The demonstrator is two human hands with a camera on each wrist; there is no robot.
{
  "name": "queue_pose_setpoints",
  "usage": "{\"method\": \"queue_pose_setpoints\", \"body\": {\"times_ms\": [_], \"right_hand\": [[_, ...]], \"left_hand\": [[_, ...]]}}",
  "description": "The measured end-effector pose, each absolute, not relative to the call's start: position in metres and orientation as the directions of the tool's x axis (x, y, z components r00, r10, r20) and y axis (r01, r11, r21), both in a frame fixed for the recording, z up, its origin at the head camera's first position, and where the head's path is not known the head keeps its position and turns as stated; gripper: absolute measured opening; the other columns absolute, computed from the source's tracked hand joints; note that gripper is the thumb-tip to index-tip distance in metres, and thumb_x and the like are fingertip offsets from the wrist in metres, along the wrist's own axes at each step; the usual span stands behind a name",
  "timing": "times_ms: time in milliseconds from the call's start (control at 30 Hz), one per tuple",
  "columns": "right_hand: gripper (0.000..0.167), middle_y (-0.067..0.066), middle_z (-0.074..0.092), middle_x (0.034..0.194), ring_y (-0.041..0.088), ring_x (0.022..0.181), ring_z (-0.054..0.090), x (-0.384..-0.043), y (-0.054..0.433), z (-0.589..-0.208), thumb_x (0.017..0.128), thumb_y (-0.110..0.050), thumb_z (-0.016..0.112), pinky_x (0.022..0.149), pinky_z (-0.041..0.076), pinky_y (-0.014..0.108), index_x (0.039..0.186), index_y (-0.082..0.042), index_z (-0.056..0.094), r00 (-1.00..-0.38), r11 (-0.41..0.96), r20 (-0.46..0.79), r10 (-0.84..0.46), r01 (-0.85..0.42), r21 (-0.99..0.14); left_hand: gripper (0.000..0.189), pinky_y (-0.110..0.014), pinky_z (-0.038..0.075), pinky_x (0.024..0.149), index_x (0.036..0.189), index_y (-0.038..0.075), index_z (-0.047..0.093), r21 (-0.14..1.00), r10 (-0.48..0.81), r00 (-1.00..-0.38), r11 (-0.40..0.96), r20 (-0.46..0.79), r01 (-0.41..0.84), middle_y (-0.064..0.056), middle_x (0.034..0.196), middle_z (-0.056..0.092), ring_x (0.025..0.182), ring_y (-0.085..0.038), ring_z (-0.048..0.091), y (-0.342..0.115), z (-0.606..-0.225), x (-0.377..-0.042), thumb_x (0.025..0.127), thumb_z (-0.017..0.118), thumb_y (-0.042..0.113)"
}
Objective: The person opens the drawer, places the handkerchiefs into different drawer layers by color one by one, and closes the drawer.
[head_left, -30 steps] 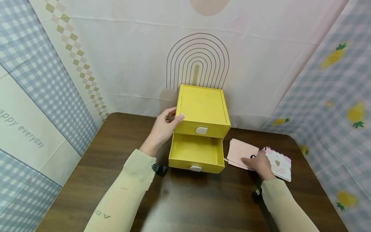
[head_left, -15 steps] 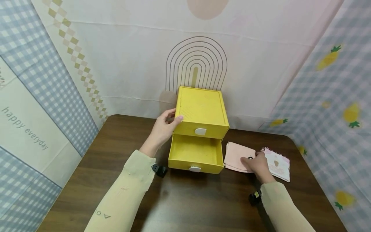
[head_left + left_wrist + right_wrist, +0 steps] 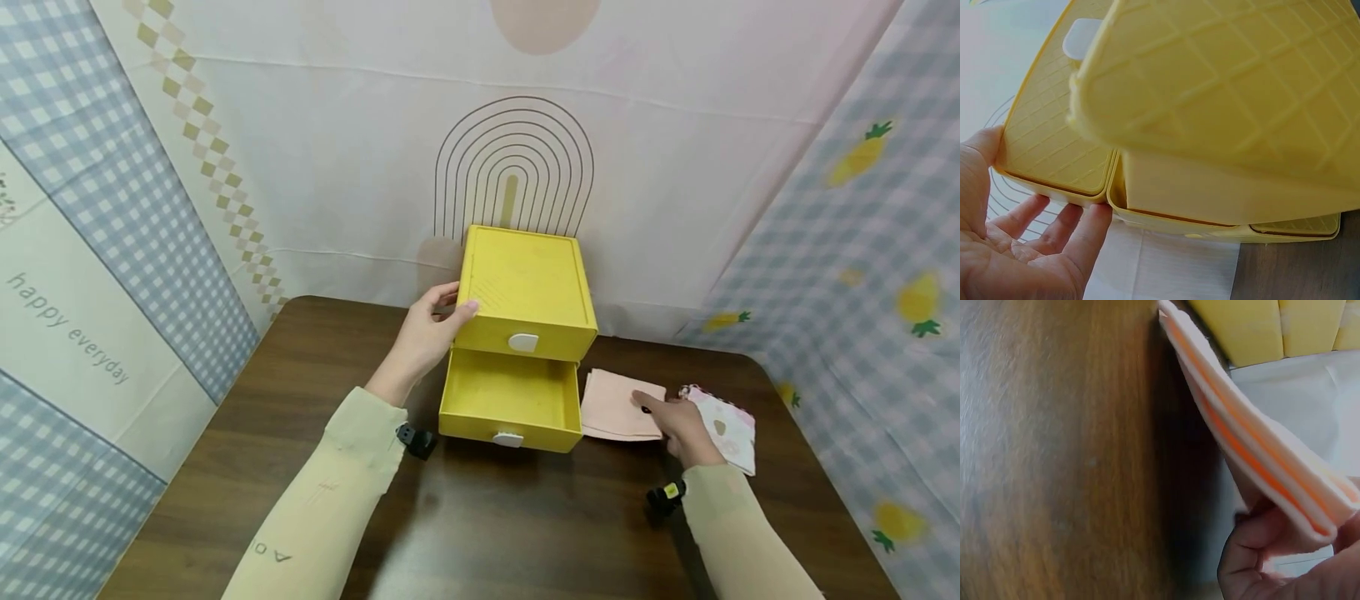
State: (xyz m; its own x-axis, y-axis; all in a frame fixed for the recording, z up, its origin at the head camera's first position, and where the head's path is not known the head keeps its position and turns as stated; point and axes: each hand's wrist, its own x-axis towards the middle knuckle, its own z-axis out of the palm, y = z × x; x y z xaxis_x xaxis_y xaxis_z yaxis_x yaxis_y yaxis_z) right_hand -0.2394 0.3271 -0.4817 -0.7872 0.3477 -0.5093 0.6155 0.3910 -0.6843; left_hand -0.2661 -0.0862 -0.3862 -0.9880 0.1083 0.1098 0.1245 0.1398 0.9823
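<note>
My left hand (image 3: 422, 340) grips the front left top edge of a small yellow drawer cabinet (image 3: 528, 279), thumb on top and fingers along the side. The lower drawer (image 3: 472, 427) is pulled out with a bare floor; the upper one is closed behind its white handle (image 3: 522, 342). To the right, my right hand (image 3: 681, 427) pinches the right side of a folded pink cloth (image 3: 618, 407), thumb over its upper face. In the right wrist view the layered edges of the cloth (image 3: 1254, 440) slant upward, raised over the wood beside bent fingers (image 3: 1250, 544).
A white patterned folded cloth (image 3: 726, 429) lies just right of the right hand, partly covered by it. The brown wooden table (image 3: 487, 517) extends in front of the cabinet. A pale printed curtain (image 3: 337, 167) hangs close behind, with checked fabric on both sides.
My right thumb has moved up from the pink cloth's lower edge onto its upper face, and the hand now pinches its right side. The left hand and drawer stay put.
</note>
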Motion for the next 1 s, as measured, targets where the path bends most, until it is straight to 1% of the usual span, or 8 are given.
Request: {"method": "queue_pose_setpoints", "body": {"times_ms": [67,167,233,267,333,500,800,1000], "right_hand": [[0.113,0.031,0.013,0.153,0.040,0.125,0.039,-0.239,0.328,-0.482,0.083,-0.060,0.065,0.094,0.042,0.052,0.152,0.006,0.004,-0.794,0.392,-0.506,0.338,0.607,-0.691],[0.084,0.025,0.055,0.109,0.034,0.077,0.058,-0.239,0.330,-0.480,0.086,-0.054,0.066,0.071,0.051,0.047,0.139,0.005,0.036,-0.813,0.422,-0.481,0.329,0.582,-0.695],[0.067,0.010,0.052,0.072,0.021,0.048,0.041,-0.238,0.331,-0.477,0.088,-0.051,0.065,0.052,0.044,0.039,0.128,0.000,0.045,-0.832,0.437,-0.449,0.326,0.553,-0.709],[0.062,0.003,0.046,0.066,0.016,0.046,0.034,-0.237,0.332,-0.475,0.089,-0.050,0.065,0.048,0.040,0.035,0.124,-0.001,0.047,-0.846,0.452,-0.423,0.325,0.532,-0.716],[0.061,0.003,0.051,0.071,0.014,0.049,0.042,-0.234,0.331,-0.470,0.091,-0.048,0.063,0.047,0.043,0.033,0.129,-0.002,0.047,-0.875,0.477,-0.369,0.314,0.482,-0.735],[0.062,0.018,0.053,0.117,0.020,0.080,0.058,-0.225,0.327,-0.449,0.093,-0.046,0.060,0.061,0.054,0.034,0.133,0.000,0.049,-0.936,0.523,-0.201,0.288,0.329,-0.786],[0.049,0.004,0.061,0.089,0.013,0.066,0.063,-0.204,0.318,-0.388,0.089,-0.042,0.068,0.055,0.055,0.033,0.118,-0.004,0.058,-0.979,0.501,0.011,0.202,0.093,-0.860],[0.033,0.002,0.063,0.090,0.012,0.074,0.063,-0.189,0.309,-0.349,0.088,-0.020,0.073,0.057,0.054,0.026,0.117,-0.007,0.064,-0.984,0.290,0.123,0.126,-0.082,-0.953]], "left_hand": [[0.067,-0.041,0.046,0.094,0.142,0.022,0.047,0.983,0.109,-0.988,0.139,0.107,0.122,-0.004,0.136,0.049,0.120,-0.026,0.047,-0.086,-0.387,-0.266,0.086,0.066,0.055],[0.068,-0.040,0.046,0.093,0.142,0.023,0.047,0.983,0.104,-0.989,0.142,0.102,0.116,-0.004,0.135,0.049,0.120,-0.025,0.048,-0.086,-0.387,-0.266,0.086,0.066,0.055],[0.068,-0.040,0.046,0.094,0.142,0.024,0.047,0.983,0.099,-0.990,0.146,0.099,0.113,-0.003,0.135,0.049,0.120,-0.024,0.048,-0.086,-0.387,-0.266,0.085,0.066,0.056],[0.068,-0.039,0.046,0.094,0.142,0.024,0.047,0.983,0.096,-0.991,0.147,0.097,0.111,-0.002,0.135,0.049,0.120,-0.024,0.048,-0.086,-0.387,-0.266,0.085,0.067,0.057],[0.069,-0.039,0.046,0.094,0.142,0.024,0.047,0.983,0.096,-0.991,0.145,0.098,0.111,-0.002,0.135,0.049,0.120,-0.023,0.048,-0.086,-0.388,-0.266,0.085,0.066,0.057],[0.069,-0.039,0.046,0.094,0.143,0.023,0.046,0.986,0.107,-0.989,0.123,0.103,0.116,-0.003,0.135,0.050,0.120,-0.023,0.049,-0.086,-0.388,-0.267,0.086,0.066,0.055],[0.066,-0.040,0.047,0.093,0.142,0.023,0.046,0.987,0.111,-0.989,0.112,0.103,0.115,-0.003,0.136,0.049,0.118,-0.023,0.050,-0.085,-0.387,-0.267,0.087,0.066,0.054],[0.068,-0.041,0.047,0.092,0.143,0.024,0.045,0.987,0.118,-0.989,0.124,0.088,0.103,-0.002,0.137,0.048,0.118,-0.021,0.050,-0.085,-0.387,-0.267,0.086,0.065,0.056]]}}
